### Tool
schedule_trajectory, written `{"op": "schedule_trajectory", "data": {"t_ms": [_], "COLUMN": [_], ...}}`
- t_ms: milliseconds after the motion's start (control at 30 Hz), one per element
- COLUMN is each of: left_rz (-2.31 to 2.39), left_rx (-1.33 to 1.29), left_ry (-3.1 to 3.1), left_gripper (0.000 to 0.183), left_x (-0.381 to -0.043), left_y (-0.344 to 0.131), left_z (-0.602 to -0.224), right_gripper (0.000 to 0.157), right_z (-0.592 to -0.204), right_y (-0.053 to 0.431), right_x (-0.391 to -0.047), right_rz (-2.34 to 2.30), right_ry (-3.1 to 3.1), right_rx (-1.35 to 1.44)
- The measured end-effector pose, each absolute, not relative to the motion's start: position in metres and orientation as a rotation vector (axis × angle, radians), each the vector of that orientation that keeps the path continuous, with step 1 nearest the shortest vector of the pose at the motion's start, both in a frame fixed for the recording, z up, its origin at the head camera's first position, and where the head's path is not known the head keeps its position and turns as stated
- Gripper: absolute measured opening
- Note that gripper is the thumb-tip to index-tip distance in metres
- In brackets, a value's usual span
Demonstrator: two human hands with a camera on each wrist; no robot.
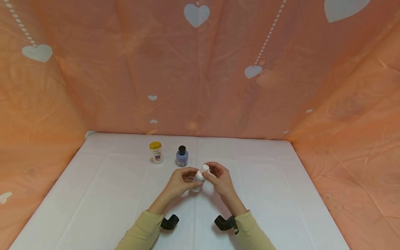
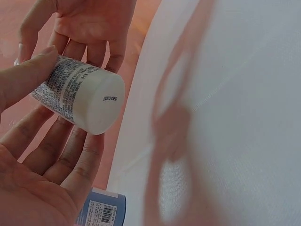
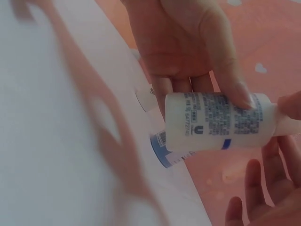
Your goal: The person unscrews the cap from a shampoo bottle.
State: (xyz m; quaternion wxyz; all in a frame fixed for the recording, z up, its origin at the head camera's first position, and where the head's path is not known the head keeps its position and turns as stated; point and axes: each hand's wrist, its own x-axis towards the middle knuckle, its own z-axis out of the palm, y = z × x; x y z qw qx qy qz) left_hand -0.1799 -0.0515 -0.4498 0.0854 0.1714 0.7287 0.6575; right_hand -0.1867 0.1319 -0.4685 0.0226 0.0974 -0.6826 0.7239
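Note:
A small white bottle (image 1: 198, 177) with dense printed text is held tilted above the white table, between both hands. My left hand (image 1: 178, 184) grips its body, the thumb lying across the label and the fingers beneath, as the left wrist view shows. At the bottle's upper end, my right hand (image 1: 222, 178) pinches the narrower white cap (image 1: 205, 168) between thumb and fingers. In the right wrist view the label (image 3: 211, 117) faces the camera, and the cap is partly hidden by the right thumb. The bottle's plain base (image 2: 104, 106) shows in the left wrist view.
Beyond the hands stand a blue bottle with a black cap (image 1: 182, 157) and, left of it, a white jar with a yellow lid (image 1: 156, 152). Orange cloth (image 1: 197, 86) with pale hearts hangs behind and on both sides of the white table (image 1: 103, 201).

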Motion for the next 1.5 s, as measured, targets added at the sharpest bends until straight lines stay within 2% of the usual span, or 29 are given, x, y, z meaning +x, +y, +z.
{"op": "schedule_trajectory", "data": {"t_ms": [600, 1067, 1500], "left_rz": [1.976, 1.985, 1.987], "left_rx": [0.516, 0.517, 0.507], "left_ry": [2.169, 2.188, 2.186], "left_gripper": [0.038, 0.038, 0.038], "left_x": [-0.179, -0.178, -0.177], "left_y": [-0.052, -0.051, -0.049], "left_z": [-0.449, -0.447, -0.449], "right_gripper": [0.038, 0.037, 0.032], "right_z": [-0.476, -0.474, -0.475], "right_y": [0.130, 0.119, 0.121], "right_x": [-0.187, -0.187, -0.186], "right_rz": [2.290, 2.254, 2.280], "right_ry": [-2.031, -1.987, -2.007], "right_rx": [0.331, 0.155, 0.192]}}
